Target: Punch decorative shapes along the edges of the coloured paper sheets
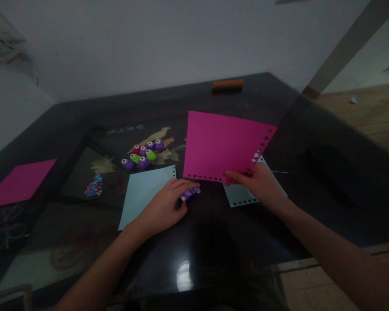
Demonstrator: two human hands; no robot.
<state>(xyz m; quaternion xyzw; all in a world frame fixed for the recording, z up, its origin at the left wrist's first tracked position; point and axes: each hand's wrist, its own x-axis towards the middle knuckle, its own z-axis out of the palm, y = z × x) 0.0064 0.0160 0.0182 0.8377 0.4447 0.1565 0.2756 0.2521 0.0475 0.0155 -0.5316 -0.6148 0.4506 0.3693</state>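
Note:
My right hand (262,181) pinches the lower right part of a pink paper sheet (223,144), lifted above the table. Small shaped holes run along the sheet's bottom and right edges. My left hand (168,201) is closed around a purple craft punch (188,194), with small coloured paper bits (197,189) at its far end. Under my left hand lies a light blue sheet (145,190) with a few holes at its top right corner. Another light blue sheet (235,196) with punched edges is partly hidden behind the pink paper and my right hand.
Several purple, green and red craft punches (144,162) stand together left of centre. Left of them is a pile of coloured paper bits (94,185), and farther left a pink sheet (22,181). A brown cylindrical object (227,84) lies at the dark glossy table's (188,242) back edge, near the wall.

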